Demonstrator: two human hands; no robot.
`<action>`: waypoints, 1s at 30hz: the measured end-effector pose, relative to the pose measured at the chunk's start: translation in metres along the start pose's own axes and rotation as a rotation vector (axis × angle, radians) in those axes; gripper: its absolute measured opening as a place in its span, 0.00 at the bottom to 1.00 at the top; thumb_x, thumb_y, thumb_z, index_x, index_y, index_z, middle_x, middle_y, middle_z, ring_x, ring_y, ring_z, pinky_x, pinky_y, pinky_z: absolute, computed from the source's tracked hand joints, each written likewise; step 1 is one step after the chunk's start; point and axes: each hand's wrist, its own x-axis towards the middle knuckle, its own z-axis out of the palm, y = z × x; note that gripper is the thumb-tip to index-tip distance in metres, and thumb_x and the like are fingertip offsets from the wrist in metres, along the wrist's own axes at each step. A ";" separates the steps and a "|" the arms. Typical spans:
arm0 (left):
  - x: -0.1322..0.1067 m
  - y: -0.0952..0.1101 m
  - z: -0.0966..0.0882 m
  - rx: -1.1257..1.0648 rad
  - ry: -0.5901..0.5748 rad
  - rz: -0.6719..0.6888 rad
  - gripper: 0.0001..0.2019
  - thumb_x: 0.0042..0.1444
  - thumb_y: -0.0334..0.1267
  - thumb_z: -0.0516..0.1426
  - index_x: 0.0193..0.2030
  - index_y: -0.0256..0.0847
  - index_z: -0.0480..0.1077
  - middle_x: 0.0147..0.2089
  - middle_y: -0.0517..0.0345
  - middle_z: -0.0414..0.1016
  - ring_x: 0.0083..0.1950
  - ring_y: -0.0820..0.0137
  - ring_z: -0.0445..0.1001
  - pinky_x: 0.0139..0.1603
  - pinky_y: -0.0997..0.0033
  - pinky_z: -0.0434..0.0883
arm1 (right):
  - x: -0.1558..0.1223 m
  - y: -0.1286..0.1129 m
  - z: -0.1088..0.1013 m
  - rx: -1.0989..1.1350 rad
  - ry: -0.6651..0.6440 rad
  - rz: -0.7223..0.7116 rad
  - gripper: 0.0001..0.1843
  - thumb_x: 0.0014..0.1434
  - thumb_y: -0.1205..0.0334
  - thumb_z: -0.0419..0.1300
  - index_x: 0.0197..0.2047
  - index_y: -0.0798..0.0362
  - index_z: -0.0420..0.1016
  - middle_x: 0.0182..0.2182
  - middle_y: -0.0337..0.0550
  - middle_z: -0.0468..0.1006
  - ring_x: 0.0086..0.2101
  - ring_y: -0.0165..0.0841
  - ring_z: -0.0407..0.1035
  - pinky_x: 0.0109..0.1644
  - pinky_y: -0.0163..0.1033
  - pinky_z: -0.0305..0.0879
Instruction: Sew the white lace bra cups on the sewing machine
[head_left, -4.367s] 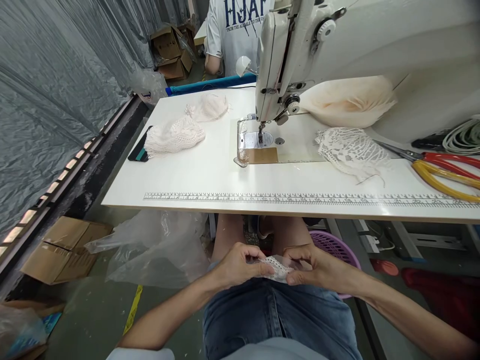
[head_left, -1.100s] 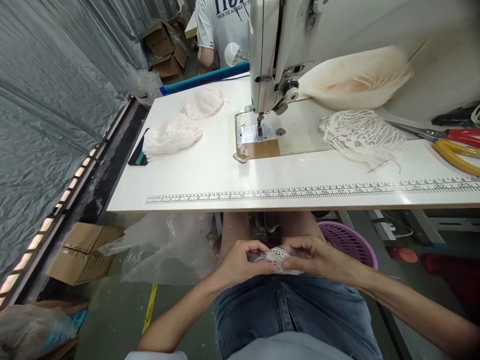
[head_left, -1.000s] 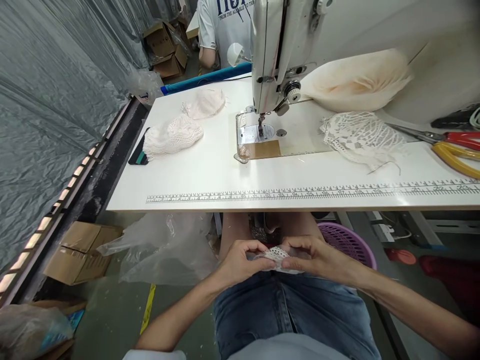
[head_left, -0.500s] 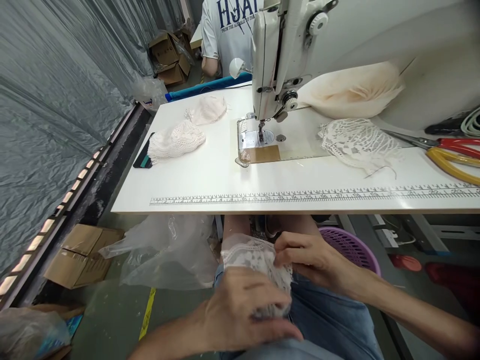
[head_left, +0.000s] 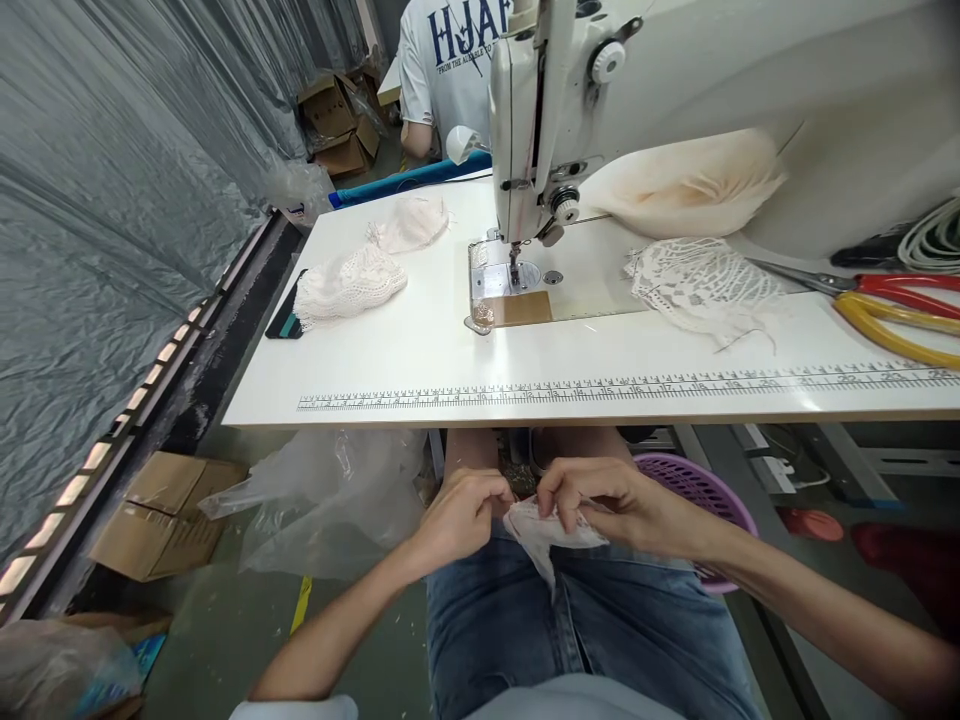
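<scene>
Above my lap, my right hand (head_left: 611, 500) pinches a small piece of white lace fabric (head_left: 541, 535), whose loose corner hangs down over the jeans. My left hand (head_left: 466, 512) is closed in a pinch right beside the lace's left edge; what lies between its fingertips is too small to make out. Both hands are below the front edge of a white sewing table (head_left: 420, 350). On that table stands a white sewing machine (head_left: 517, 150), its presser foot (head_left: 514, 265) over the metal plate with no fabric under it.
Lace pieces (head_left: 351, 285) lie left on the table, another lace piece (head_left: 701, 285) right of the needle. Scissors (head_left: 885, 300) with red and yellow handles are at far right. A purple basket (head_left: 697, 490) stands beneath. A person in a white shirt (head_left: 450, 80) sits opposite.
The lace, earlier spread over my lap, is now bunched up small in my right hand. My left hand has moved up and away from on top of it, its fingers now pinched together.
</scene>
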 end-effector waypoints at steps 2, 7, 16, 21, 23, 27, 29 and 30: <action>-0.005 0.000 0.002 -0.022 0.076 0.009 0.18 0.49 0.21 0.44 0.39 0.37 0.71 0.38 0.56 0.74 0.41 0.69 0.70 0.47 0.68 0.65 | 0.002 0.002 0.000 0.000 -0.004 -0.013 0.16 0.66 0.63 0.49 0.28 0.55 0.70 0.37 0.48 0.73 0.36 0.29 0.70 0.39 0.34 0.65; -0.005 0.001 0.024 -0.015 0.144 0.136 0.29 0.49 0.28 0.54 0.60 0.40 0.58 0.53 0.50 0.70 0.52 0.62 0.68 0.55 0.60 0.62 | 0.006 0.000 0.004 -0.015 0.016 -0.046 0.15 0.66 0.63 0.49 0.29 0.55 0.69 0.37 0.49 0.73 0.38 0.30 0.69 0.42 0.35 0.64; 0.004 -0.015 0.010 -0.743 -0.233 -0.162 0.15 0.48 0.30 0.57 0.45 0.36 0.72 0.37 0.55 0.75 0.39 0.69 0.71 0.41 0.73 0.65 | 0.004 0.003 -0.002 0.099 -0.019 0.033 0.19 0.65 0.60 0.50 0.25 0.56 0.70 0.38 0.49 0.70 0.40 0.33 0.68 0.43 0.38 0.64; 0.006 -0.011 0.011 -0.873 -0.242 -0.359 0.19 0.38 0.44 0.68 0.34 0.32 0.73 0.27 0.61 0.68 0.30 0.76 0.65 0.33 0.76 0.61 | 0.013 0.007 0.003 0.199 -0.047 0.072 0.19 0.65 0.54 0.51 0.26 0.56 0.71 0.39 0.48 0.67 0.40 0.33 0.66 0.45 0.40 0.62; 0.005 -0.012 0.014 -0.868 -0.219 -0.370 0.19 0.37 0.46 0.68 0.30 0.32 0.73 0.26 0.60 0.68 0.28 0.77 0.64 0.31 0.76 0.61 | 0.011 0.009 0.005 0.265 -0.002 0.207 0.17 0.64 0.51 0.51 0.34 0.54 0.72 0.37 0.45 0.67 0.37 0.32 0.65 0.42 0.39 0.62; -0.001 -0.019 0.010 -0.797 -0.126 -0.337 0.18 0.40 0.47 0.67 0.28 0.33 0.73 0.26 0.60 0.69 0.28 0.77 0.63 0.30 0.77 0.60 | -0.001 0.018 0.009 0.458 0.034 0.496 0.19 0.63 0.46 0.51 0.47 0.51 0.67 0.34 0.40 0.68 0.33 0.29 0.63 0.37 0.36 0.61; -0.006 -0.022 0.008 -0.748 -0.108 -0.317 0.17 0.40 0.47 0.67 0.28 0.33 0.73 0.26 0.60 0.69 0.28 0.77 0.63 0.30 0.77 0.60 | -0.006 0.024 0.013 0.498 0.014 0.503 0.19 0.60 0.48 0.56 0.48 0.51 0.67 0.35 0.40 0.69 0.33 0.29 0.62 0.37 0.36 0.60; -0.008 -0.024 0.008 -0.728 -0.106 -0.310 0.17 0.40 0.47 0.67 0.27 0.33 0.72 0.27 0.60 0.69 0.29 0.77 0.64 0.30 0.77 0.60 | -0.007 0.027 0.015 0.504 0.011 0.487 0.20 0.58 0.49 0.59 0.48 0.51 0.67 0.34 0.39 0.69 0.33 0.28 0.62 0.38 0.35 0.60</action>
